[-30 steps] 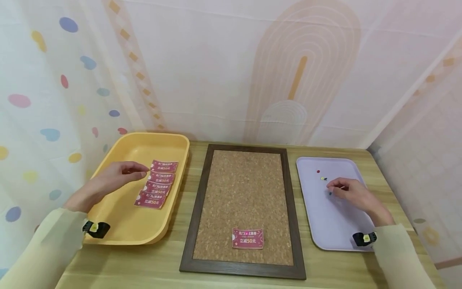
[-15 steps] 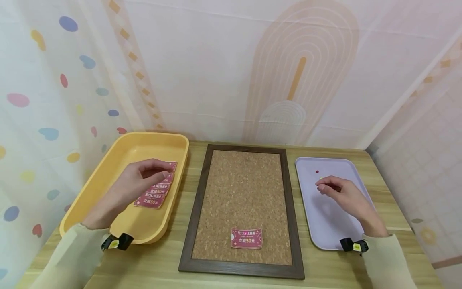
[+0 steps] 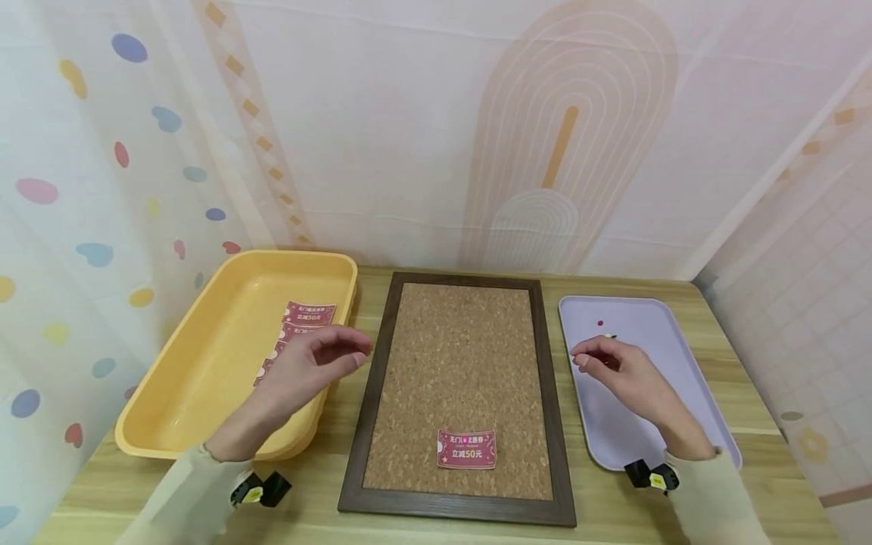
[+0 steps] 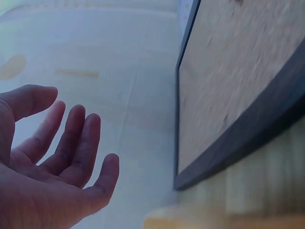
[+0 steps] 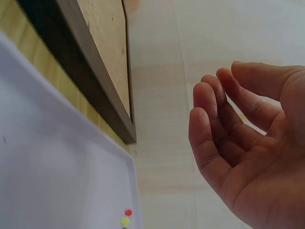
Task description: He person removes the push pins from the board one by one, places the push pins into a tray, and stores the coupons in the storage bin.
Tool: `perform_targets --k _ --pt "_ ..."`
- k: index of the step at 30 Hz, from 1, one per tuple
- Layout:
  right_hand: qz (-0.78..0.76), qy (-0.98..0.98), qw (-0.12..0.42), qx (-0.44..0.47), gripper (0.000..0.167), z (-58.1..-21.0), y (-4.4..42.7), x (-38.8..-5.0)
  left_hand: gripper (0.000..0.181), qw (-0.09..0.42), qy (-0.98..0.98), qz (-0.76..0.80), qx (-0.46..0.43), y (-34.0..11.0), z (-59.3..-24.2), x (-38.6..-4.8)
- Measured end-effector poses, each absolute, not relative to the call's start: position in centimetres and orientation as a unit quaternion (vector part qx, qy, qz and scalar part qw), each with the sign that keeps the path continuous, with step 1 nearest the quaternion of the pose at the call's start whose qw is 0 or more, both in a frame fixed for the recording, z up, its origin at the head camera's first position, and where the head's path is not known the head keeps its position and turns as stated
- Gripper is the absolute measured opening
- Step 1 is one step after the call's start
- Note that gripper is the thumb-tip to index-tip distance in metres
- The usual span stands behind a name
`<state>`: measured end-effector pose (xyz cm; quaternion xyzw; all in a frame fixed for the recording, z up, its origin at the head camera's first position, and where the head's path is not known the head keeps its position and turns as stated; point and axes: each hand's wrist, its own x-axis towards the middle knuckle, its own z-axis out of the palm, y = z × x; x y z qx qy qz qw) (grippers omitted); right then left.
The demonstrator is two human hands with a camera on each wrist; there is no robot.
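My left hand hovers over the right rim of the yellow tray, fingers loosely bent. In the left wrist view its thumb stands apart from the fingers, with nothing between them. My right hand hangs above the left side of the lavender tray, fingers relaxed and thumb near the index finger; no object shows there. Between the hands lies a framed cork board. A pink coupon is on its lower part, with a pink pushpin at its top.
Several overlapping coupons lie in the yellow tray, partly behind my left hand. The lavender tray carries a red pushpin, a yellow one and a dark one. The wooden table meets a patterned curtain behind.
My left hand has moved right and nearer, from beside the coupons to the tray's rim. My right hand has moved left from beside a small green pushpin. The pinned coupon stays put.
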<state>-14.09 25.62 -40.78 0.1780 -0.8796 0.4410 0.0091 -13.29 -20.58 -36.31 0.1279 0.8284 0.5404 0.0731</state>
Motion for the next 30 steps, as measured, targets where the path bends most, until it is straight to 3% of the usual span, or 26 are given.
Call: perform_targets --k 14,30 --pt "0.454 -0.869 -0.035 0.196 0.016 -41.4 22.3 -13.3 0.026 0.177 0.779 0.581 0.152 -16.2 -39.4 -11.9" --pt "0.457 -0.849 -0.063 0.257 0.012 -41.8 18.9 -12.6 0.029 0.206 0.773 0.578 0.163 -13.8 -41.8 -11.2"
